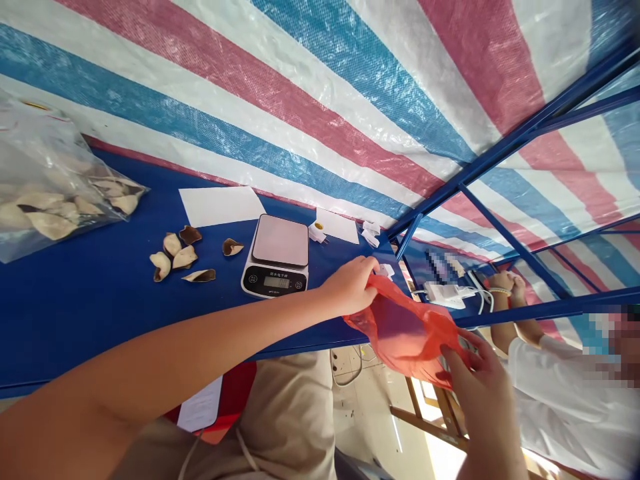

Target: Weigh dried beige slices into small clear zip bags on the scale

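Observation:
Between my two hands a red plastic bag (pixel 405 327) is stretched, its mouth spread toward me. My left hand (pixel 353 285) pinches the rim on the left, just past the table's front edge. On the right side my right hand (pixel 475 367) grips the bag with its fingers curled over the edge. A white electronic kitchen scale (pixel 280 250) sits left of my left hand with a bare pan; its display is too small to read surely. Several dried, curled brown-and-cream pieces (pixel 184 257) lie on the blue table, left of the scale.
A clear plastic bag (pixel 60 200) of similar pieces stands at far left. White paper (pixel 223 205), a plug adapter (pixel 317 232) and a power strip (pixel 445 295) lie on the tables. A blue metal frame (pixel 465 180) rises at right, near another person in a white shirt (pixel 560 393).

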The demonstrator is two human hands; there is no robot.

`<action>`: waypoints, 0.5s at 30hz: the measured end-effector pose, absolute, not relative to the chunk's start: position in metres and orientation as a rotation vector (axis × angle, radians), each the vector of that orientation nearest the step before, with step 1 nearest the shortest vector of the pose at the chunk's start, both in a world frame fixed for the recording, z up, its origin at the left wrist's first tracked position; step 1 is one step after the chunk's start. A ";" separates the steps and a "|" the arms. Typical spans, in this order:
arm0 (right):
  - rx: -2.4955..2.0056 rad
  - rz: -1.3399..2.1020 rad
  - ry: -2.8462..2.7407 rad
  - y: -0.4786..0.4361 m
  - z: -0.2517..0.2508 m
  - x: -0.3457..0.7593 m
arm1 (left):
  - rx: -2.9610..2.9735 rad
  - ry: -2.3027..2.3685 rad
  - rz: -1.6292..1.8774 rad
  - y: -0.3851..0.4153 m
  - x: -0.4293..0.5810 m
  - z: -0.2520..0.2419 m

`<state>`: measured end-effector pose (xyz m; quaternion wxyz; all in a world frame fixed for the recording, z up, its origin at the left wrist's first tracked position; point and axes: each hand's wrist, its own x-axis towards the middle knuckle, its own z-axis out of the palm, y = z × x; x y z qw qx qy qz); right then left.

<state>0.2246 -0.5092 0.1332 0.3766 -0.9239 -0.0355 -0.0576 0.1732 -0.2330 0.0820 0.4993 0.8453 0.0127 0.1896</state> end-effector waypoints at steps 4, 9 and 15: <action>-2.308 -0.135 0.023 -0.540 0.156 0.211 | 1.972 -0.025 0.240 -0.251 0.175 0.086; -2.288 -0.106 0.067 -0.557 0.170 0.190 | 1.870 -0.060 -0.057 -0.267 0.171 0.076; -2.315 -0.029 0.090 -0.542 0.163 0.186 | 1.557 0.021 -0.129 -0.268 0.170 0.046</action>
